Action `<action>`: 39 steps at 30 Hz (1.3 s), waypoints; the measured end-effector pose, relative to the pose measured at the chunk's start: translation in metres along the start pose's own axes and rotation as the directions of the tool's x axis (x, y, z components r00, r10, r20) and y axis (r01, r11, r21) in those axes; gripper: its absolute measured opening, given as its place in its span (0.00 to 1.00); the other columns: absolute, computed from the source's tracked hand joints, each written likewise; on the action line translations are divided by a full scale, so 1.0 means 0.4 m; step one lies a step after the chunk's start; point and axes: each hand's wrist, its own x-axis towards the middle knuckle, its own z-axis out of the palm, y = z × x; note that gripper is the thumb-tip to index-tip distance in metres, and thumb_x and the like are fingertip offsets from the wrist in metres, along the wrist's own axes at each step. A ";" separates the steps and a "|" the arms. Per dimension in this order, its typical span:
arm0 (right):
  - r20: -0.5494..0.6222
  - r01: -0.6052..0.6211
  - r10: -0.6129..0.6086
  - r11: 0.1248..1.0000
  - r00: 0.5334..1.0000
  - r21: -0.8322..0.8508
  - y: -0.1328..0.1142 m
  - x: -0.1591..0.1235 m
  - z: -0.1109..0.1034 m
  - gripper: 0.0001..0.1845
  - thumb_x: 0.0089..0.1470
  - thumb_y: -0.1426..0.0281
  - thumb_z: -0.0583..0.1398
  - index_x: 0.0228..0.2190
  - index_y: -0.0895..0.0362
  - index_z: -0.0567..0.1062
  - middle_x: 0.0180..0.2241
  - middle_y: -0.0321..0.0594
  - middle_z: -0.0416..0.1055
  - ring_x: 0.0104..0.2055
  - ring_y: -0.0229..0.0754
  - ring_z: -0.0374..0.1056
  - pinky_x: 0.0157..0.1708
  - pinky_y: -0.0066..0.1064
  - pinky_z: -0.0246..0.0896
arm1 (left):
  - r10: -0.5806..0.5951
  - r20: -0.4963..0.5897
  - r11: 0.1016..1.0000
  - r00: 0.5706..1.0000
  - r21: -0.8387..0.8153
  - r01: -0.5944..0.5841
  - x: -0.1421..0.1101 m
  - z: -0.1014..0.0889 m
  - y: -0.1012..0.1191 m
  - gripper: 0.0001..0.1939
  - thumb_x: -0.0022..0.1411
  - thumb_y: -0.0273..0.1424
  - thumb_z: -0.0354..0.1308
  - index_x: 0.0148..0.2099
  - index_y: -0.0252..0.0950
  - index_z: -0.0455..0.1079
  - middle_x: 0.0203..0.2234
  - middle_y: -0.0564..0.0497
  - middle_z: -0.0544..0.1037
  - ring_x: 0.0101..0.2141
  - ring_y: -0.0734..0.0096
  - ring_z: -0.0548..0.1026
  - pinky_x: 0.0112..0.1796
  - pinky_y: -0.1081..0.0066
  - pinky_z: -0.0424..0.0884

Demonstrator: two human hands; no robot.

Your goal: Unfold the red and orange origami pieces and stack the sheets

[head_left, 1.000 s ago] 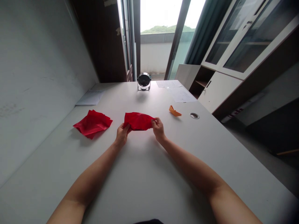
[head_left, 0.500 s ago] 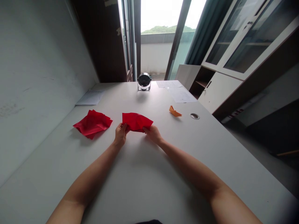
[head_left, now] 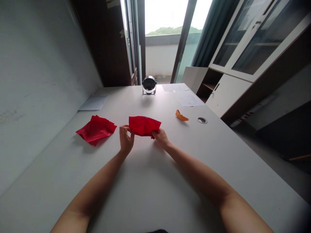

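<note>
Red sheet (head_left: 143, 125) seemed mid-fold
Right hand (head_left: 160, 137) pinched its near edge between thumb and fingers; left hand (head_left: 126, 140) touched its left side, pinch unclear; next move seemed to need edges aligned

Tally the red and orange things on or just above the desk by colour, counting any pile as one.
Red: 2 (held sheet, pile of sheets at left)
Orange: 1 (folded paper piece)
Total: 3
</note>
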 end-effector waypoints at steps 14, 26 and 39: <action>0.037 -0.079 0.073 0.976 0.997 0.205 -0.017 -0.004 0.001 0.06 0.44 0.68 0.62 0.26 0.58 0.71 0.20 0.35 0.70 0.21 0.36 0.62 0.22 0.28 0.58 | 0.479 0.333 0.785 0.812 0.251 -0.566 -0.004 -0.005 0.043 0.07 0.66 0.30 0.58 0.47 0.42 0.70 0.60 0.42 0.66 0.62 0.51 0.62 0.59 0.45 0.64; 0.092 -0.078 0.062 0.978 0.994 0.192 -0.016 -0.005 -0.002 0.08 0.45 0.67 0.62 0.29 0.58 0.72 0.21 0.34 0.68 0.21 0.36 0.61 0.22 0.28 0.58 | 0.484 0.381 0.778 0.787 0.223 -0.587 -0.005 -0.006 0.035 0.08 0.65 0.31 0.59 0.47 0.42 0.71 0.61 0.43 0.66 0.63 0.51 0.62 0.60 0.45 0.64; 0.150 -0.198 0.161 0.940 0.975 0.279 -0.025 0.006 -0.012 0.10 0.42 0.67 0.64 0.26 0.58 0.70 0.19 0.34 0.66 0.21 0.34 0.58 0.21 0.27 0.53 | 0.507 0.403 0.755 0.762 0.218 -0.618 -0.006 -0.009 0.048 0.06 0.67 0.25 0.56 0.43 0.41 0.69 0.62 0.45 0.65 0.64 0.56 0.62 0.59 0.51 0.67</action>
